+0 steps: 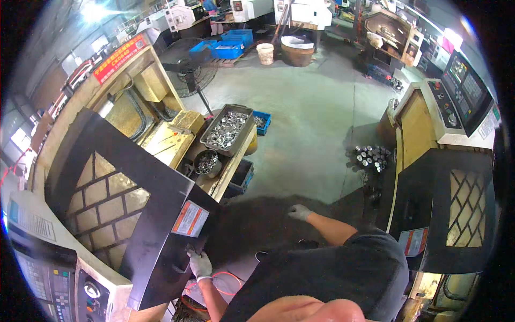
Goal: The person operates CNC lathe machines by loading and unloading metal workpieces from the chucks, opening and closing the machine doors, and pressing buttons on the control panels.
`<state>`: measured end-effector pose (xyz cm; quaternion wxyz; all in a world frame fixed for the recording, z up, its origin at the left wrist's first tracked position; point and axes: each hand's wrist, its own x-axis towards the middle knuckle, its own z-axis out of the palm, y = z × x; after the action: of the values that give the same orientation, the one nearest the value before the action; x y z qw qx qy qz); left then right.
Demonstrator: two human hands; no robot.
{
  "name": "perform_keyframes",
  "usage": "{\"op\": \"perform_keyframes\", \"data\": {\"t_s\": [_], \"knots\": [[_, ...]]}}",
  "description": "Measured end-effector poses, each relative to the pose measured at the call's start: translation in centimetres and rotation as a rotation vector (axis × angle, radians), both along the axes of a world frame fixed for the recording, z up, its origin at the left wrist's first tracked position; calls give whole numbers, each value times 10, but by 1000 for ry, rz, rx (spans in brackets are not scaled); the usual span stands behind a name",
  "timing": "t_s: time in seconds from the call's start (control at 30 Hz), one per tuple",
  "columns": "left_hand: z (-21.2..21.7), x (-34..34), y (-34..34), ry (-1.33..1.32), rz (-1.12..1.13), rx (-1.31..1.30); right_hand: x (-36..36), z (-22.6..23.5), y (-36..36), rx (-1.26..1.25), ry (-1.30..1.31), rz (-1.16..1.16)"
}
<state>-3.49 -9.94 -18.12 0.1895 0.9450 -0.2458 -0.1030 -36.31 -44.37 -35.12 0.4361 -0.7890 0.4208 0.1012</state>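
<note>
My left hand (201, 264), in a pale work glove, is at the edge of the black sliding door (155, 214) of the lathe on my left. Its fingers are closed at the dark door handle (181, 267); the fingertips are partly hidden. My right hand (299, 212), gloved too, is held out in front of my body over the dark floor. Its fingers are curled in, and nothing shows in them. Beyond the left door, a grey tray (205, 140) full of small shiny metal parts and a round pot (215, 170) of similar pieces stand on a bench.
A second lathe (429, 198) with a control panel (464, 88) stands on my right. Metal parts (371, 156) lie by its base. A control panel (56, 290) is at lower left. Past the bench are a fan (191, 80), blue crates (228, 48) and a white bucket (265, 53).
</note>
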Motion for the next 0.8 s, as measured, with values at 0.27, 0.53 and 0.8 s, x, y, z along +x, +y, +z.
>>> {"op": "perform_keyframes", "data": {"t_s": [0.27,0.53,0.8], "knots": [[-17,-1,-90,-39,-137,-39,-314,-218,39,-16,283,-115],[-144,92,-36,-527,-373,250,-414,-258,114,-455,340,-236],[-85,26,-101,26,153,-279,-371,-185,12,-163,444,122]]}}
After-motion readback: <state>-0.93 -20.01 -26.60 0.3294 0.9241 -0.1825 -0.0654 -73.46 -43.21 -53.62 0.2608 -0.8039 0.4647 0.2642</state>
